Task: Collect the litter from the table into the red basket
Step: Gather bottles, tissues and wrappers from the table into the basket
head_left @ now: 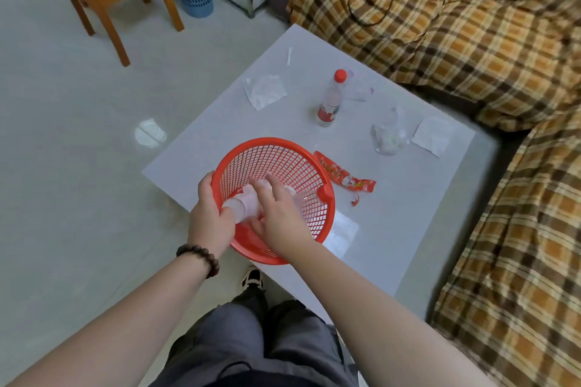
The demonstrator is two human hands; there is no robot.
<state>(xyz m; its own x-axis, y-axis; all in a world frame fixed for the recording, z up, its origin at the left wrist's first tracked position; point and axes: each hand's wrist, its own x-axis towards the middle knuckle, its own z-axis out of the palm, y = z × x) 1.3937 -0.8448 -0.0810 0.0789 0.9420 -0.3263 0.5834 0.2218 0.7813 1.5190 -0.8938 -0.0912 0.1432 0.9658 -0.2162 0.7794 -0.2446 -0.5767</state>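
The red basket (276,166) is gripped at its rim and tilted by the left hand (209,214), seemingly so a clear cup (242,207) can be pressed inside by the spread-fingered right hand (278,214).

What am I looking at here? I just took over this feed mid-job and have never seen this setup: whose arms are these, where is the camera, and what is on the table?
There is no machine here: a person works with bare hands, and the one camera sits on their head, looking down and forward.

The left hand, with a bead bracelet on its wrist, grips the rim of the red basket, tilted toward the camera at the table's near edge. The right hand reaches inside, on a clear plastic cup; whether it grips the cup is unclear.

On the grey table lie a red-capped bottle standing upright, a red snack wrapper, a crumpled clear bag, white tissues and a small white stick.
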